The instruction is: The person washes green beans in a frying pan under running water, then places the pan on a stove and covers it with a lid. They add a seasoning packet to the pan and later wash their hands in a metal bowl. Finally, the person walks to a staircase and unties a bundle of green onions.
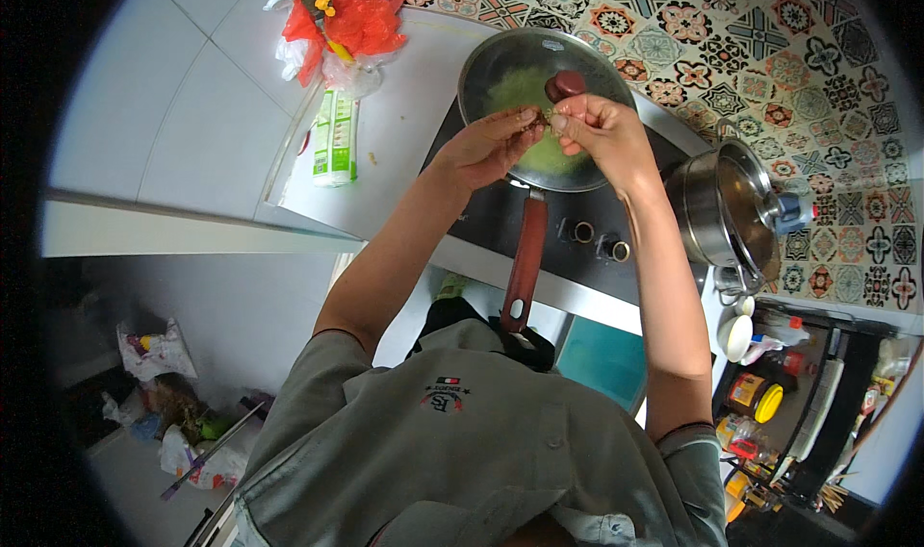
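Above the covered frying pan, my left hand (pixel 491 146) and my right hand (pixel 606 134) meet at the fingertips. Both pinch a small brown-and-greenish piece (pixel 546 120), too small to identify. Below them a glass lid (pixel 505 71) with a dark red knob (pixel 568 85) covers the pan. Something pale green shows through the glass. The pan's reddish-brown handle (pixel 525 258) points towards my body. It sits on a black cooktop (pixel 498 222) with two control knobs (pixel 581 232).
Right of the cooktop stands a steel pot (pixel 696 204) with a glass lid. A green-and-white package (pixel 336 139) lies on the white counter (pixel 393 114), near red plastic bags (pixel 361 13). A rack (pixel 823 403) holds jars and bottles at lower right.
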Demonstrator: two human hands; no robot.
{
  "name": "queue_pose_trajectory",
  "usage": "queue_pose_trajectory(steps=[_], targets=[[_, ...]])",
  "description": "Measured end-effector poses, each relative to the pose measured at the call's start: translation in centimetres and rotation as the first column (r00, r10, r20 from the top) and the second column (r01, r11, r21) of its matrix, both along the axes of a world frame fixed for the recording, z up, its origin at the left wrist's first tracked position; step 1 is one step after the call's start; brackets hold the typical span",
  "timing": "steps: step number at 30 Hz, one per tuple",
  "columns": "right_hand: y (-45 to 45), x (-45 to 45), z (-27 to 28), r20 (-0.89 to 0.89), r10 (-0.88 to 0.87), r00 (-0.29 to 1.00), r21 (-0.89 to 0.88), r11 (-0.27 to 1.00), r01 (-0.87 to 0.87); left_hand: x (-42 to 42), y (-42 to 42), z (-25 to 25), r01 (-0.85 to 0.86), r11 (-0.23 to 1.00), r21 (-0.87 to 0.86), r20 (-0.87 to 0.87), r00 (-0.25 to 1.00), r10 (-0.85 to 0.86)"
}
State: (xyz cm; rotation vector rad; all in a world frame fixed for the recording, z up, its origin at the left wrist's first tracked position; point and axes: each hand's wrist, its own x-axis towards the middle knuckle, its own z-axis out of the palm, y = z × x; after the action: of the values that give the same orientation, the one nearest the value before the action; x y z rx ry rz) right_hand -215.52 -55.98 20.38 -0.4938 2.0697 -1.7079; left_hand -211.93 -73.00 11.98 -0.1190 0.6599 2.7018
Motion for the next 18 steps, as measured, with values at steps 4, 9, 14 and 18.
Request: queue_pose_trajectory(steps=[4, 9, 14, 18], targets=[[-0.8, -2.6, -0.4, -0.069, -0.008, 0.998, 0.126, 0.992, 0.016, -2.0, 0.8, -0.9, 0.013, 0.999, 0.047, -0.028, 1.0, -0.011], [-1.0, -3.9, -0.6, -0.158, -0.024, 0.987, 0.327, 0.942, 0.076, -3.2, 1.5, -1.0, -0.01, 0.999, 0.039, 0.051, 0.999, 0.008], [-1.1, -4.3, -0.8, -0.221, -0.024, 0.975, 0.438, 0.891, 0.121, -3.8, 1.9, -1.2, -0.047, 0.999, -0.004, 0.074, 0.996, 0.047], [-1.3, -4.9, -1.2, -0.233, -0.034, 0.972, 0.443, 0.886, 0.137, -4.4, 2.0, -1.8, -0.056, 0.998, -0.003, 0.077, 0.996, 0.056]])
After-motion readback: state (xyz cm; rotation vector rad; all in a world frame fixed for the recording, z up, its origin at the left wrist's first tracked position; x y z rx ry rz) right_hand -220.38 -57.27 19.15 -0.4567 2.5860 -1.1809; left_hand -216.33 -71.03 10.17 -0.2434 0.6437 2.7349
